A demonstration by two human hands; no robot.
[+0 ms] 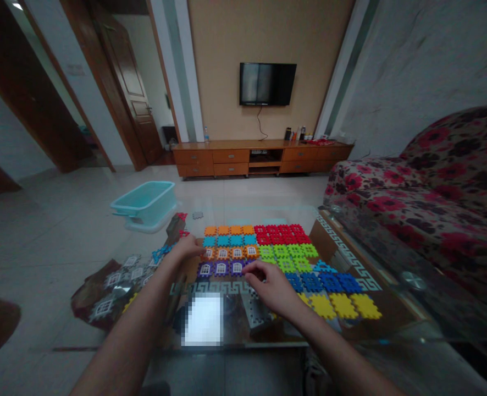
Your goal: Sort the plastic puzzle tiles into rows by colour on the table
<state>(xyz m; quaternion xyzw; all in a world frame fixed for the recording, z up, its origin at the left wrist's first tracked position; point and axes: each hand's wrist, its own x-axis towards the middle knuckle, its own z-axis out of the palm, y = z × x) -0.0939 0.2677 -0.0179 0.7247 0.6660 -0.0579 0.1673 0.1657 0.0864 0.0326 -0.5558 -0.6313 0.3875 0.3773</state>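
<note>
Rows of interlocking plastic puzzle tiles lie on a glass table [235, 347]. My left hand [188, 248] rests at the left end of the row of orange window tiles [222, 253], fingers stretched out towards the end tile. Below that row runs a row of purple window tiles [221, 268]. At its right end my right hand [270, 283] has thumb and forefinger curled together on a purple window tile [250, 266], partly hidden by the fingers. Plain orange [223, 230], light blue [236, 240], red [284, 231], green [295, 251], dark blue [331, 282] and yellow [342, 305] tiles fill the other rows.
On the left, a crumpled brown bag [84, 291] lies by several grey window tiles [134, 273]. An aqua plastic tub [144, 198] stands beyond the table's left side. A floral sofa [375, 187] borders the right. A low wooden cabinet [231, 155] and a television [267, 84] are behind.
</note>
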